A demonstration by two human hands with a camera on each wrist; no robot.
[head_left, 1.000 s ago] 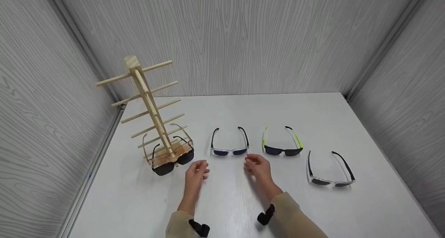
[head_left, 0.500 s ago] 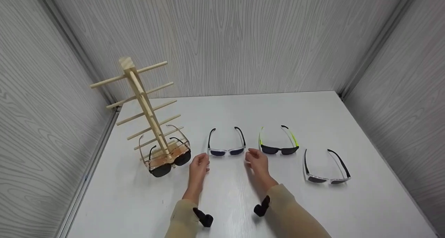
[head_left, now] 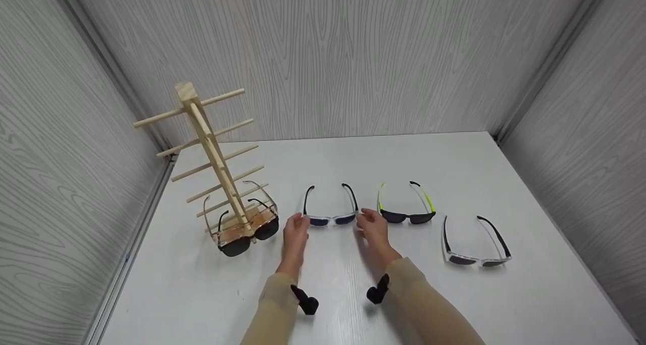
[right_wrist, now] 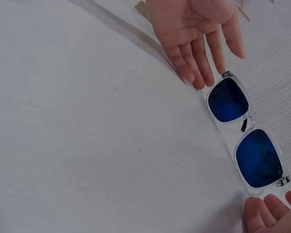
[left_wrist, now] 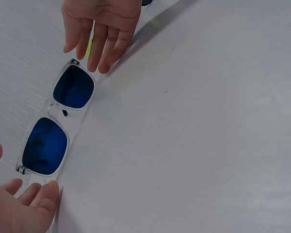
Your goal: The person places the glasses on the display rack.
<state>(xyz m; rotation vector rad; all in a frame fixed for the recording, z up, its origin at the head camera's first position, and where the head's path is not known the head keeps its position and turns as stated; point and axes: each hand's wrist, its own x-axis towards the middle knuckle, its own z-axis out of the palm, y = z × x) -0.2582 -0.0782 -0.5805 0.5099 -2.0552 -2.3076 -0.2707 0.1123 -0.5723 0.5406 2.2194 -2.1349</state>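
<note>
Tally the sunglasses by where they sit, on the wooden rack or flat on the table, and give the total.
On the wooden rack: 2 (amber pair, dark pair)
On the table: 3 (blue-lens pair, black and yellow pair, clear-front pair)
Total: 5

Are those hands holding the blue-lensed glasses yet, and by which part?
Nothing is held. The left hand and right hand sit open at either end of the blue-lensed sunglasses, fingers straight beside the frame's corners, not curled round it.

Clear-framed sunglasses [head_left: 330,219] have blue lenses and black arms; another pair [head_left: 406,216] has neon-yellow arms.
</note>
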